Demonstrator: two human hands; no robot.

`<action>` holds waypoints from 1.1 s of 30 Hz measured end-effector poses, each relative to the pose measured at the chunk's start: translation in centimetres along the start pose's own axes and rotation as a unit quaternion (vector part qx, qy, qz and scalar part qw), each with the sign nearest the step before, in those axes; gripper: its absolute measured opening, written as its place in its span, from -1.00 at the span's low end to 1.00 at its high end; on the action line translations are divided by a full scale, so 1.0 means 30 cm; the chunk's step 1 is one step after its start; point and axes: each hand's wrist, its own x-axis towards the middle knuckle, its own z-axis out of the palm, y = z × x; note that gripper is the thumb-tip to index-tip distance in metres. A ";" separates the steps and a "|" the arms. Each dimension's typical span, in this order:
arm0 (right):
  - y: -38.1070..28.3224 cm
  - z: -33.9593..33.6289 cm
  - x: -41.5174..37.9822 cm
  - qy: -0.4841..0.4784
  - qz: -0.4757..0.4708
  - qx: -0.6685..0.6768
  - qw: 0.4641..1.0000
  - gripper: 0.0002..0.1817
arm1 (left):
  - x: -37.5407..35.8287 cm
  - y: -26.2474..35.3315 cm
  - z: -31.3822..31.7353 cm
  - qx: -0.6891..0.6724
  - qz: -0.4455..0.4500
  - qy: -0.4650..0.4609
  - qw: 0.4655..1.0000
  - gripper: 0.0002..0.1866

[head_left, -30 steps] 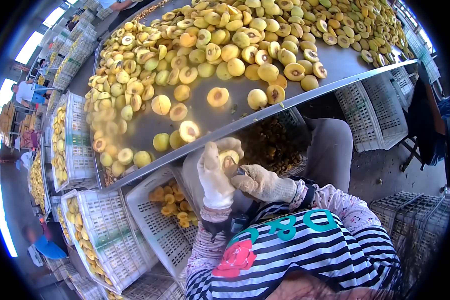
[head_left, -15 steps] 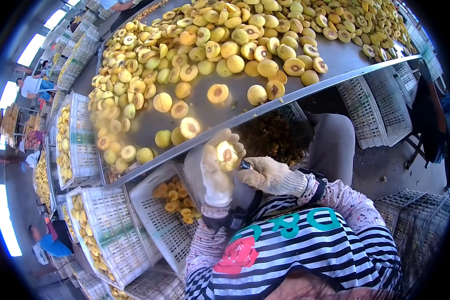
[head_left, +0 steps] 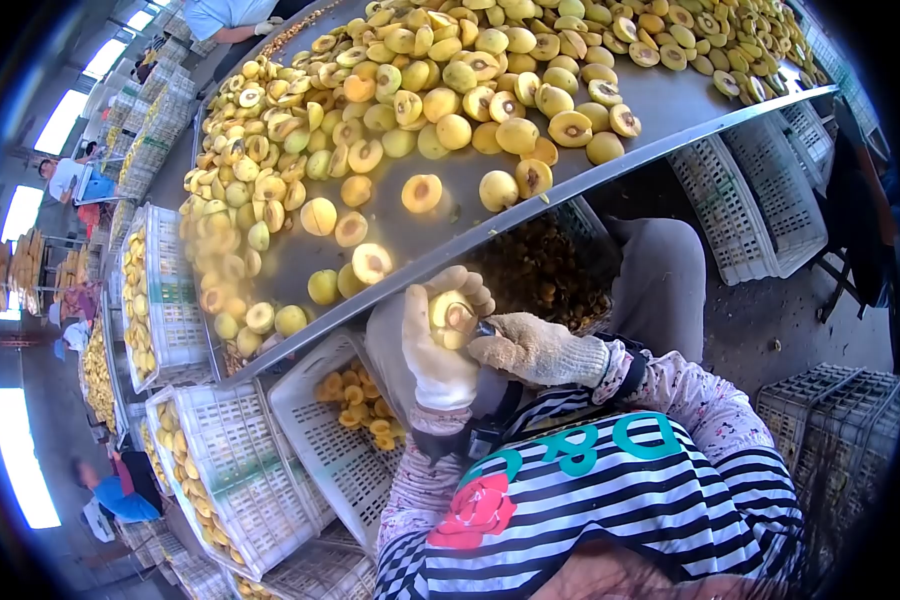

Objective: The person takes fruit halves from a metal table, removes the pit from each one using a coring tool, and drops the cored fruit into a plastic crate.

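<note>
My left hand [head_left: 438, 352], in a pale glove, cups a yellow peach half [head_left: 451, 318] with its cut face up. My right hand [head_left: 538, 349], in a knitted glove, is closed around a small pitting tool, whose dark end [head_left: 485, 329] shows at the fingertips. A thin curved part of the tool appears to touch the brown centre of the fruit; its exact shape is hard to make out. Both hands are over my lap, just below the metal table's edge [head_left: 530, 214]. Many more peach halves [head_left: 422, 193] lie on the table, some cut side up.
A white crate [head_left: 310, 440] with orange fruit pieces stands by my left leg. Crates of yellow fruit [head_left: 235, 480] line the left side. Beneath the table sits a container of dark scraps [head_left: 550, 275]. Stacked crates [head_left: 735, 205] stand right. Other people [head_left: 120, 485] are at left.
The peach half in my left hand has tilted, and its brown centre now faces the tool more. My right hand stays close against it. The whole view has shifted slightly.
</note>
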 end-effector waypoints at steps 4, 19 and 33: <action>0.018 0.002 0.005 -0.008 -0.049 0.039 0.998 -0.41 | 0.014 0.009 0.044 -0.009 0.011 0.044 0.999 -0.50; 0.059 -0.006 0.032 -0.002 -0.115 -0.009 0.993 -0.49 | 0.006 0.063 0.040 0.149 0.016 -0.001 0.989 -0.52; 0.019 0.022 -0.052 -0.212 0.069 0.498 0.838 -0.56 | 0.052 -0.026 -0.039 0.189 0.158 -0.094 0.965 -0.58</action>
